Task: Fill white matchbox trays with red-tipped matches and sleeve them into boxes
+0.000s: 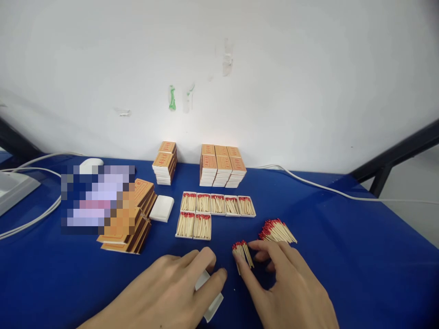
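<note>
My left hand (181, 283) is closed around a white matchbox tray (213, 305), most of which its fingers hide. To the right, thumb and fingers of my right hand (284, 278) pinch a small bunch of red-tipped matches (243, 253) just above or on the table; I cannot tell which. Behind that hand lies a loose pile of matches (277, 230). Several white trays filled with matches (203, 226) stand side by side in two rows beyond my hands.
Closed matchboxes are stacked at the back, in a left stack (163, 162) and a wider one (222, 164). Orange box sleeves (125, 228) and white trays (162, 208) lie left, beside a blurred patch. A white cable (318, 183) crosses the blue table (377, 256).
</note>
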The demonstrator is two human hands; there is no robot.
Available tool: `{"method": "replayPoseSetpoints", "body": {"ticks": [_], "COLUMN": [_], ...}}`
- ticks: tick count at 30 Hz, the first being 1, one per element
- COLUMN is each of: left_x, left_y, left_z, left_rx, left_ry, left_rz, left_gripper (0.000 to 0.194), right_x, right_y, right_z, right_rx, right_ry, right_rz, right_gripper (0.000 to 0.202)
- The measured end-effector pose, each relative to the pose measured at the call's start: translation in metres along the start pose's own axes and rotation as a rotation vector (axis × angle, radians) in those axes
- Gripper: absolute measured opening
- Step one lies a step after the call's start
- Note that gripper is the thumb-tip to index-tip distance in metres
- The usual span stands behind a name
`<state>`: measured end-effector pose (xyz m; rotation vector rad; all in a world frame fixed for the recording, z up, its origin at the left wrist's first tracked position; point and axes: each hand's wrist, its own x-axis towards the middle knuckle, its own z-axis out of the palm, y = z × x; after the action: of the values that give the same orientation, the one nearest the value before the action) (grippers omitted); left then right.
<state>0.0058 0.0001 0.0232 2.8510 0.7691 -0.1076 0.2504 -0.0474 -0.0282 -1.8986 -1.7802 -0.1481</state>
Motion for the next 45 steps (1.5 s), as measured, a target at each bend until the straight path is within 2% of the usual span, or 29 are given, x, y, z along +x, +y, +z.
{"method": "replayPoseSetpoints", "body": {"ticks": [3, 7, 12, 14, 20, 24, 28, 34, 40, 45], "left_x": [0.001, 0.001, -0.001, -0.001, -0.001, 0.0, -0.001, -0.005, -0.002, -0.002], "left_y": [-0.004, -0.006, -0.006, -0.006, -0.005, -0.005, -0.005, -0.003, -0.002, -0.004], "left_z": [0.003, 0.006, 0.009, 0.009, 0.011, 0.012, 0.009, 0.008, 0.007, 0.008], "left_rx": [-0.008, -0.011, -0.029, -0.048, -0.043, -0.003, -0.008, -0.005, -0.013, -0.027], "left_ry": [-0.019, 0.04, 0.086, 0.067, 0.11, 0.121, 0.073, 0.1, 0.106, 0.11], "left_rz": [0.038, 0.007, 0.015, 0.052, 0.007, -0.004, 0.034, 0.026, 0.018, 0.024], "left_gripper": [0.041, 0.041, 0.041, 0.04, 0.039, 0.04, 0.045, 0.047, 0.045, 0.042], "right_x": [-0.002, -0.004, -0.003, -0.002, -0.006, -0.007, -0.009, -0.011, -0.011, -0.004], "right_y": [-0.002, -0.002, 0.001, 0.005, 0.03, 0.04, 0.041, 0.043, 0.041, 0.033], "right_z": [0.004, 0.007, 0.002, -0.002, -0.011, -0.01, -0.01, -0.01, -0.015, -0.019], "right_rx": [-0.026, -0.038, -0.004, 0.011, -0.037, -0.038, -0.047, -0.032, -0.022, 0.046], "right_ry": [0.015, 0.01, -0.027, -0.029, 0.006, -0.028, -0.047, -0.058, -0.017, 0.021], "right_rz": [-0.026, -0.046, 0.002, 0.023, 0.055, 0.029, 0.006, 0.007, 0.035, 0.042], "right_gripper": [0.042, 0.039, 0.04, 0.044, 0.039, 0.037, 0.038, 0.046, 0.051, 0.046]}}
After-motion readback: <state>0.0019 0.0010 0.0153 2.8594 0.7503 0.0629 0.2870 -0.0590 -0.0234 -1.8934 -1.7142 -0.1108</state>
